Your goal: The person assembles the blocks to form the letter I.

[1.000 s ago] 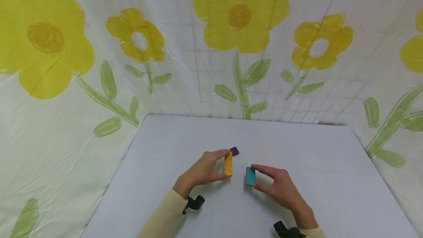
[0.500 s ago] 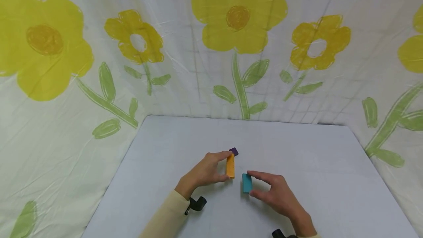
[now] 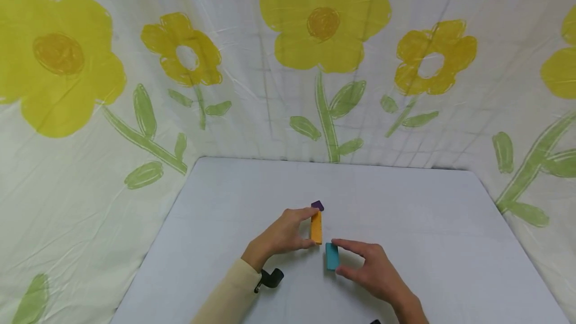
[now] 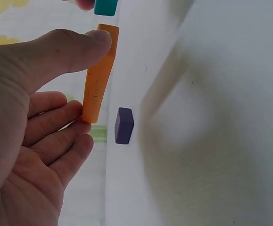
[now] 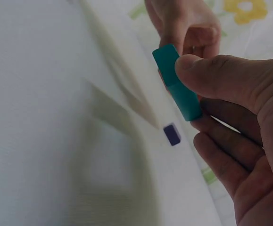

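In the head view my left hand (image 3: 285, 234) pinches an orange block (image 3: 316, 227) lengthwise between thumb and fingertips. The left wrist view shows the same orange block (image 4: 98, 77) raised off the table, the thumb on one end. My right hand (image 3: 371, 269) holds a shorter teal block (image 3: 332, 256) by its two ends, nearer to me and just right of the orange one. A small gap parts the two blocks. Beyond the left fingertips a small purple block (image 3: 318, 205) lies on the table; it shows in the right wrist view too, as a dark purple block (image 5: 172, 134).
Both hands are over a white table (image 3: 252, 189), with its far edge against a hanging sheet (image 3: 252, 114) printed with yellow flowers. A black wrist camera (image 3: 272, 278) sits at the left cuff. Shadows of the hands fall on the table.
The right hand has brought the teal block left and toward me, closer to the orange block. The left hand has shifted slightly right with the orange block. The purple block stays put.
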`<state>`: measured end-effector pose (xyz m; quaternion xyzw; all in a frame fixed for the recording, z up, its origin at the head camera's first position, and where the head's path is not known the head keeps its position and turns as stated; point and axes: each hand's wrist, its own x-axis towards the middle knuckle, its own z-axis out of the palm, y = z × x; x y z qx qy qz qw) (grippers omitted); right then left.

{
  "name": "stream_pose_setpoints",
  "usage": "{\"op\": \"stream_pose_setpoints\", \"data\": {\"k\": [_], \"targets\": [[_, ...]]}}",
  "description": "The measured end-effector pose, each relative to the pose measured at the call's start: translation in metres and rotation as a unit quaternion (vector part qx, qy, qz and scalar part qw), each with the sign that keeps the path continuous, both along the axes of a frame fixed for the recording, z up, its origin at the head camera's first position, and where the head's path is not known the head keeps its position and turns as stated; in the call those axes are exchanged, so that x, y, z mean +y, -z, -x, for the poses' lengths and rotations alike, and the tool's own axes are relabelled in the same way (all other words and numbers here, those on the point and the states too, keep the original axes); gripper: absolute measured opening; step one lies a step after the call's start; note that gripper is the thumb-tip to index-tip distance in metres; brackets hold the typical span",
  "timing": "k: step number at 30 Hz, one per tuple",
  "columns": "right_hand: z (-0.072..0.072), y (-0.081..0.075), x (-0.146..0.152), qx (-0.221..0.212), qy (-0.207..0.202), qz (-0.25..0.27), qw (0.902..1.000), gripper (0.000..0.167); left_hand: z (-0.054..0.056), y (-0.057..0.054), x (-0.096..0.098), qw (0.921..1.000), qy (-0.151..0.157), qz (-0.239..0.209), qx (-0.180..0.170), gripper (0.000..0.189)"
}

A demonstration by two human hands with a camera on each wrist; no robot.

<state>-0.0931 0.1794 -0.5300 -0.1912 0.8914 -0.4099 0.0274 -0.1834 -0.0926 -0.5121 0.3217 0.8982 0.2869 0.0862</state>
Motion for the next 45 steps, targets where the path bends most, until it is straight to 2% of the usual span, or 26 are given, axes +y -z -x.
{"op": "stream_pose_setpoints", "data": {"k": [12,21,31,39,45], "targets": [[-0.006,0.006,-0.004,0.025,-0.025,0.004,0.9994,0.054,0.001,0.006,0.005,0.9996,0.017,0.007,0.021,0.079],[-0.010,0.005,-0.009,-0.016,-0.031,-0.009,0.9994,0.054,0.002,0.010,0.008,0.9990,0.022,0.023,0.031,0.079],[-0.013,0.014,-0.010,-0.004,-0.055,0.006,0.9984,0.051,0.002,0.014,0.009,0.9991,0.027,0.019,0.028,0.078],[-0.014,0.017,-0.013,0.009,-0.064,-0.003,0.9979,0.051,0.001,0.015,0.011,0.9990,0.023,0.029,0.024,0.080],[-0.015,0.021,-0.014,0.004,-0.074,-0.005,0.9972,0.051,-0.001,0.015,0.011,0.9989,0.019,0.035,0.024,0.080]]}}
